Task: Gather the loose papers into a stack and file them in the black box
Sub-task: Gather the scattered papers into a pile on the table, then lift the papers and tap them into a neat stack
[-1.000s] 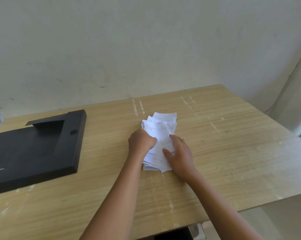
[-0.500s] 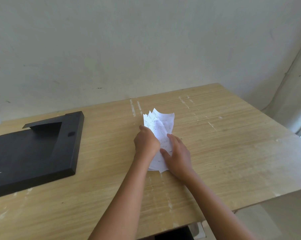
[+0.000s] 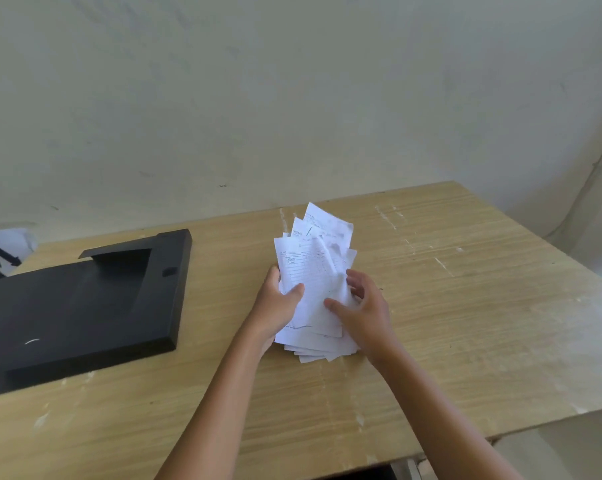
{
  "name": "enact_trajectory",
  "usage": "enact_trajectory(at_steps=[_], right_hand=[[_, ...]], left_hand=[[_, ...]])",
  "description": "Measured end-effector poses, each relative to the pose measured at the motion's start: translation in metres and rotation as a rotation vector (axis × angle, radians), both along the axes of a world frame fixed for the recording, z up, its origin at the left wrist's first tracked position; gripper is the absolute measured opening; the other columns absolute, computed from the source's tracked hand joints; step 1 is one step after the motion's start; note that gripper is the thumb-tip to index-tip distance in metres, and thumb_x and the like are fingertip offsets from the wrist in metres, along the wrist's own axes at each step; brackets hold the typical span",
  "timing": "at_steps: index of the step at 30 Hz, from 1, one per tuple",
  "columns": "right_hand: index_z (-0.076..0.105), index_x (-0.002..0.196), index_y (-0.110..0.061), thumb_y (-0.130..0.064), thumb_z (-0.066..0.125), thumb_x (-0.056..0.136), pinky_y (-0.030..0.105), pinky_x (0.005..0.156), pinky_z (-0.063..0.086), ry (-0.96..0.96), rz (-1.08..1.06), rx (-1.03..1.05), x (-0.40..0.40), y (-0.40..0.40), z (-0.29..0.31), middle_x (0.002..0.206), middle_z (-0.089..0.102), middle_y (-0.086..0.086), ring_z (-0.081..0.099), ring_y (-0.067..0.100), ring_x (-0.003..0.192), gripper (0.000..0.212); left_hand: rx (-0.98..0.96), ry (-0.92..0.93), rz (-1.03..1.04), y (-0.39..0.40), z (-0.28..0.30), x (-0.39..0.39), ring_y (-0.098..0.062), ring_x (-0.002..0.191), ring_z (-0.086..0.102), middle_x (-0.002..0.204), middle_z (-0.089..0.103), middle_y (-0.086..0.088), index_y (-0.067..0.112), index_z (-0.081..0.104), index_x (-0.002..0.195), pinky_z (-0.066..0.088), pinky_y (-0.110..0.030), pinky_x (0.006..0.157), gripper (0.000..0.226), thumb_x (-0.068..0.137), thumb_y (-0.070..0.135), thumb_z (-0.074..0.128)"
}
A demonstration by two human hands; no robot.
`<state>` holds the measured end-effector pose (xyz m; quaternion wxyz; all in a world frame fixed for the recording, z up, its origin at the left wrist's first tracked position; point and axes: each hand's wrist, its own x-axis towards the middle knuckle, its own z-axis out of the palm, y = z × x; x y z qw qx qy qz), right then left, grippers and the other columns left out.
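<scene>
A loose stack of white printed papers (image 3: 315, 268) is tilted up off the wooden table (image 3: 465, 323), its top edges fanned and uneven. My left hand (image 3: 277, 303) grips the stack's left edge, thumb on the front sheet. My right hand (image 3: 363, 308) holds the right edge, thumb pressed on the front and fingers curled behind. The stack's lower edge hangs just above the table. The flat black box (image 3: 85, 306) lies open on the table to the left, about a hand's width from my left hand.
A plain wall runs behind the table. A white sheet with black marks (image 3: 1, 254) sticks out behind the box at far left. The table's right and front edges drop off to the floor.
The papers lay flat under both hands a second ago. Both hands have since lifted and tilted the stack upright, gripping it by its sides.
</scene>
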<state>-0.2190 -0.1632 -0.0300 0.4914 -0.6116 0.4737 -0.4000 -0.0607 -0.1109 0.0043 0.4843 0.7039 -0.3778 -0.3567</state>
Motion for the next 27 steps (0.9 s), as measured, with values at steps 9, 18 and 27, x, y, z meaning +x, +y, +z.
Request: enact_trajectory(at_steps=[9, 18, 27], right_hand=[[0.059, 0.125, -0.023, -0.026, 0.068, 0.096, 0.048, 0.086, 0.062, -0.181, 0.209, -0.037, 0.041, -0.008, 0.056, 0.108, 0.077, 0.004, 0.077, 0.019, 0.096, 0.031], [0.046, 0.139, -0.028, 0.005, 0.054, 0.093, 0.031, 0.093, 0.055, -0.113, 0.269, -0.237, 0.079, 0.007, 0.072, 0.123, 0.064, -0.008, 0.063, 0.008, 0.116, 0.057], [0.044, 0.139, -0.026, 0.001, 0.064, 0.093, 0.027, 0.086, 0.058, -0.127, 0.287, -0.157, 0.072, 0.017, 0.050, 0.118, 0.064, -0.011, 0.064, 0.001, 0.109, 0.057]], left_hand=[[-0.280, -0.074, 0.030, 0.031, 0.050, 0.041, 0.007, 0.105, 0.068, 0.114, 0.072, 0.022, 0.036, 0.055, 0.131, 0.055, -0.016, 0.076, 0.043, 0.097, 0.016, 0.071], [-0.360, -0.210, 0.144, 0.037, 0.054, 0.060, 0.026, 0.103, 0.055, 0.125, 0.061, 0.022, 0.032, 0.043, 0.140, 0.046, -0.012, 0.084, 0.059, 0.096, 0.001, 0.067], [-0.306, -0.100, 0.101, 0.047, 0.021, 0.057, 0.007, 0.107, 0.066, 0.119, 0.070, 0.017, 0.037, 0.055, 0.126, 0.053, -0.010, 0.075, 0.047, 0.095, 0.005, 0.070]])
